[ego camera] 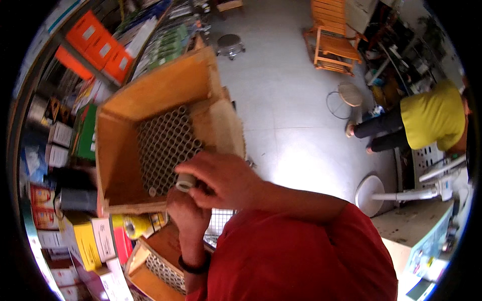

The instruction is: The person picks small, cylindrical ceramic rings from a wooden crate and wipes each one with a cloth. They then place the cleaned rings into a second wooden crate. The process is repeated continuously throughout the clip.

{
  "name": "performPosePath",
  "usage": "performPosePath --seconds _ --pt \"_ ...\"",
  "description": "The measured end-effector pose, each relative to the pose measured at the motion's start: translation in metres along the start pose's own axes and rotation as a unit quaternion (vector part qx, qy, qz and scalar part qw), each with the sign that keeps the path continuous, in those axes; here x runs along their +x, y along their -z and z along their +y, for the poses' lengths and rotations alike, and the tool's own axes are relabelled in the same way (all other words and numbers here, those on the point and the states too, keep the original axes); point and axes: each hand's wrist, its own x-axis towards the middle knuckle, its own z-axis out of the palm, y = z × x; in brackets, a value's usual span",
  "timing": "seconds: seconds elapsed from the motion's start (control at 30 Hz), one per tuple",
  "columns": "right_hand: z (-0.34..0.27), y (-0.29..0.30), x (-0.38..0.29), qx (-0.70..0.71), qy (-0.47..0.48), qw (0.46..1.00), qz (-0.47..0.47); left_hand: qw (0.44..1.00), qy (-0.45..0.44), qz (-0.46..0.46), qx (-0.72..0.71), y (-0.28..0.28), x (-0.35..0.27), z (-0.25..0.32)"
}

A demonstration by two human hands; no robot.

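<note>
In my right hand (222, 180) is a short, pale, hollow cylinder (185, 182), pinched between the fingers and thumb, with its open end showing. Just below it is my left hand (186, 212), curled, with a black band around the wrist; its fingertips are hidden, so what it holds cannot be told. Both hands are over the near right corner of a large wooden box (120, 161). Rows of round, open-ended tubes (165, 139) stand packed together on the floor of that box. A single paler piece (152, 191) sits at the near edge of the rows.
Below, a second wooden box (158, 284) holds similar tubes. Orange boxes (99, 47) and yellow cartons (81, 240) crowd the left. A round stool (348, 94), wooden chair (335, 41) and white pedestal base (371, 195) stand on the floor. A person in a yellow top (433, 114) bends at right.
</note>
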Motion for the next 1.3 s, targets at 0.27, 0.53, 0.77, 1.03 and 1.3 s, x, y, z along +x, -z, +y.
performPosePath --seconds 0.27,0.53,0.77,1.03,1.3 --pt "0.001 0.002 -0.003 -0.001 0.023 1.000 -0.008 0.998 0.049 -0.017 -0.035 -0.002 -0.004 -0.001" --pt "0.004 0.004 -0.002 0.008 0.007 0.999 -0.034 0.995 0.079 -0.002 -0.059 -0.008 -0.003 0.001" --pt "-0.002 0.007 0.003 0.026 -0.011 0.996 -0.084 0.995 0.085 0.011 -0.059 -0.005 -0.007 0.002" --pt "-0.002 0.031 0.041 0.093 -0.017 0.993 -0.073 0.999 0.036 -0.021 0.000 0.007 0.008 0.005" --pt "0.037 -0.003 0.128 -0.058 0.009 0.972 -0.227 0.999 0.032 0.000 -0.040 0.010 0.007 0.003"
